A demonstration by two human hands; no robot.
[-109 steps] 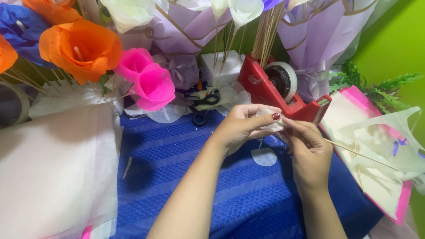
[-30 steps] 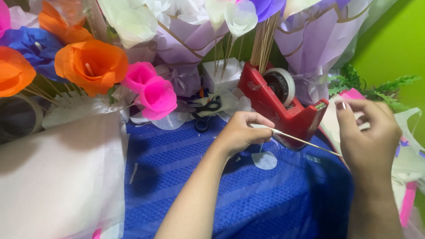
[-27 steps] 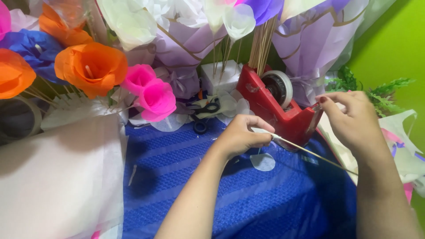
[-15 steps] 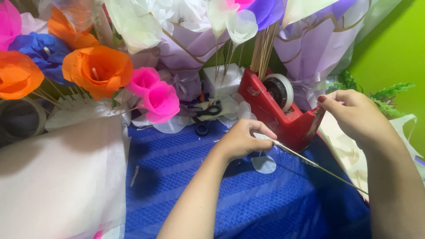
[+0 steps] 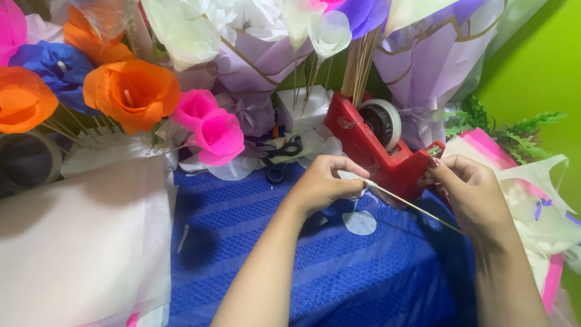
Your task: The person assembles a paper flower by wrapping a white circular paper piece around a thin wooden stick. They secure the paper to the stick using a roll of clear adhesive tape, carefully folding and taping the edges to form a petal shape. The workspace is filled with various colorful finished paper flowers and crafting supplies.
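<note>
My left hand [image 5: 327, 183] pinches one end of a thin wooden stick [image 5: 411, 208] with a bit of pale paper at its tip, above the blue cloth [image 5: 290, 254]. The stick slants down to the right and passes under my right hand [image 5: 469, 194]. That hand's fingertips pinch at the front cutter of the red tape dispenser [image 5: 375, 142], where the clear tape comes off the roll. A small round pale paper petal [image 5: 359, 222] lies on the cloth just below the stick.
Orange [image 5: 133, 94], pink [image 5: 212, 130] and blue [image 5: 51, 63] paper flowers stand at the back left. Lilac wrapped bouquets [image 5: 423, 54] and bare sticks [image 5: 361, 57] rise behind the dispenser. Black scissors [image 5: 283, 156] lie near them. Pale paper sheets [image 5: 78, 236] cover the left side.
My right hand left the stick, swung right, then came back in to the dispenser's cutter. My left hand has kept hold of the stick's end in nearly the same place.
</note>
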